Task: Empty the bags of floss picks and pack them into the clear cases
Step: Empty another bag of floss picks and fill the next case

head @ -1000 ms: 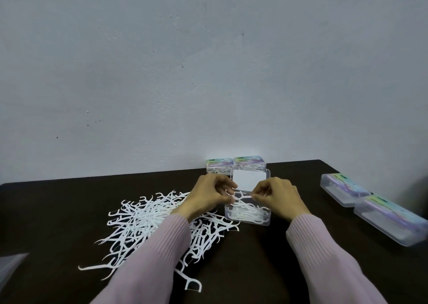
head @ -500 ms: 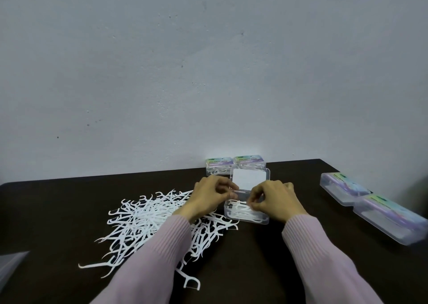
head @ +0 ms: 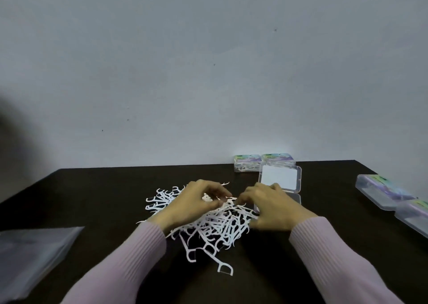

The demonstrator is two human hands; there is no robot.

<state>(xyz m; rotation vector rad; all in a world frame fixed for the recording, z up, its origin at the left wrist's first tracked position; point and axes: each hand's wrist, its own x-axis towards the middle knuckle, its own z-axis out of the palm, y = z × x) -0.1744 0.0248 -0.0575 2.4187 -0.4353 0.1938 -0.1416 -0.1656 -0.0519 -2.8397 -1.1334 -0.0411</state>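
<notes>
We see both hands on the picks (head: 208, 222); left hand (head: 192, 205) and right hand (head: 271, 207) each pinch some. The open case (head: 281, 178) sits just behind the right hand.

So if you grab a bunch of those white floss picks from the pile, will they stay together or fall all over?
The floss picks look thin and light, lying tangled, so a handful would probably snag and drag neighbours along. Some would likely slip loose, since they look like smooth plastic. Each looks stiff, not floppy.

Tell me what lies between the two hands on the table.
In the head view, the top of the loose pile of white floss picks fills the gap between the left hand and the right hand; both hands reach into it.
</notes>
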